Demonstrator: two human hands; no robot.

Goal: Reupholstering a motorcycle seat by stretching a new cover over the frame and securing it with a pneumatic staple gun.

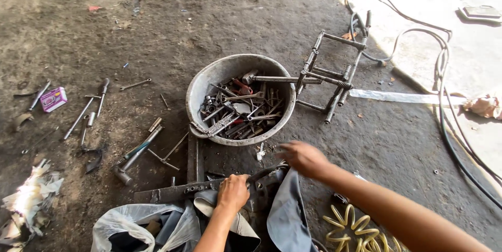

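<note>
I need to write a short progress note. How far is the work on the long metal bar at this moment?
Done: tools are laid out on the dirt floor, and more fill the grey basin. In hand: the left hand presses on the long metal bar lying over grey cloth; the right hand, blurred, hovers above its far end, holding nothing visible. Left: no tool is on the bar yet, so the work looks barely begun.

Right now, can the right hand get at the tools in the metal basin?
Probably yes. The right hand hovers open just in front of the metal basin, whose top is open, with nothing between them.
</note>
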